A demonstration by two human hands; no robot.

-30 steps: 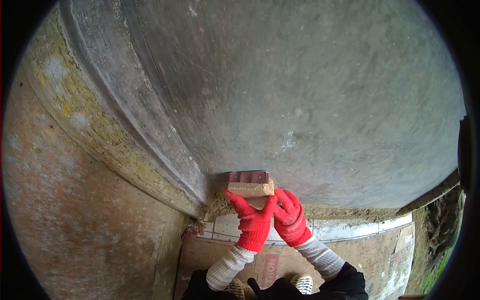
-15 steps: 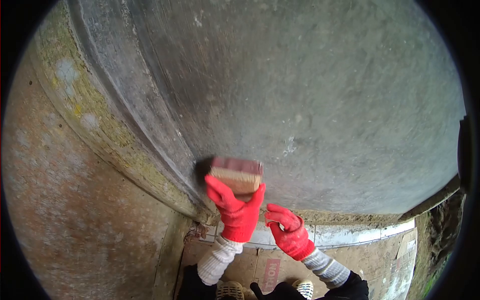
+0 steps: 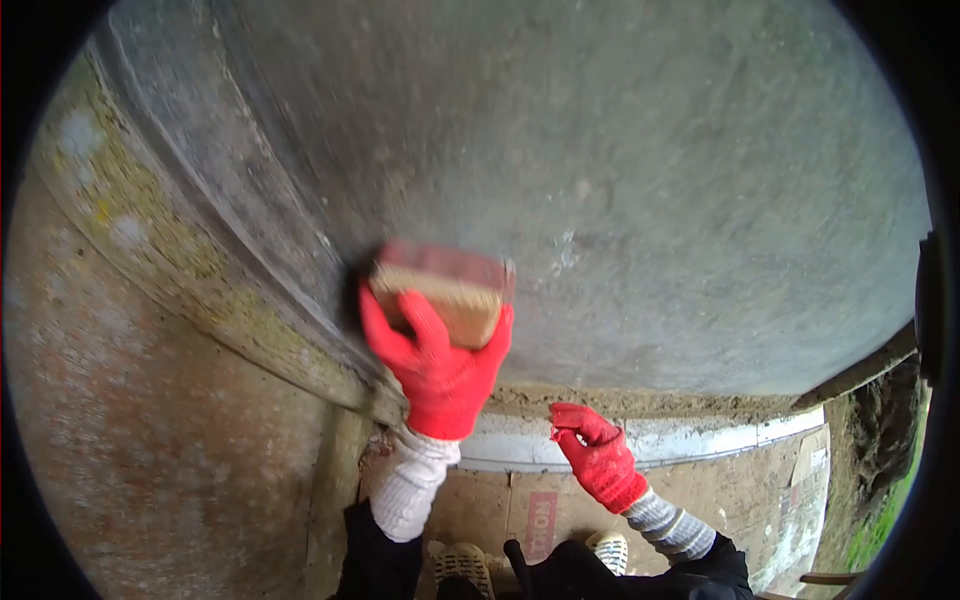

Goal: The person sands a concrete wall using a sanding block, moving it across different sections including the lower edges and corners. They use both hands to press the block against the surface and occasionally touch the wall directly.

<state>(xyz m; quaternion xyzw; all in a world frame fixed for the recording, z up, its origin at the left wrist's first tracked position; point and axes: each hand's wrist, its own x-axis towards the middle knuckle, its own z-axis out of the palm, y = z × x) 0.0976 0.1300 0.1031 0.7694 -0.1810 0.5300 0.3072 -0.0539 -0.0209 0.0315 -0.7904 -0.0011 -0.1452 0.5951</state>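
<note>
My left hand (image 3: 435, 375), in a red knit glove, grips a tan and dark red block (image 3: 445, 300) that looks like a sanding block. Its fingers and thumb wrap around the tan part. The block lies against the broad grey wall surface (image 3: 640, 200), beside a raised ridge; motion blurs it slightly. Lower and to the right, my right hand (image 3: 600, 455) also wears a red glove. Its fingers are loosely bent, with a gap to the thumb and nothing visible held. It hangs in front of the pale ledge, apart from the wall.
A mossy raised edge (image 3: 190, 240) curves down the left, next to a rough brown panel (image 3: 150, 420). White tiles (image 3: 690, 440) run along the wall's foot. Flattened cardboard (image 3: 740, 500) covers the ground around my shoes (image 3: 462, 565). Dark debris and grass (image 3: 885, 520) lie at right.
My left hand and the block have moved up and slightly left along the wall. My right hand has shifted a little right and down. The view has tilted slightly.
</note>
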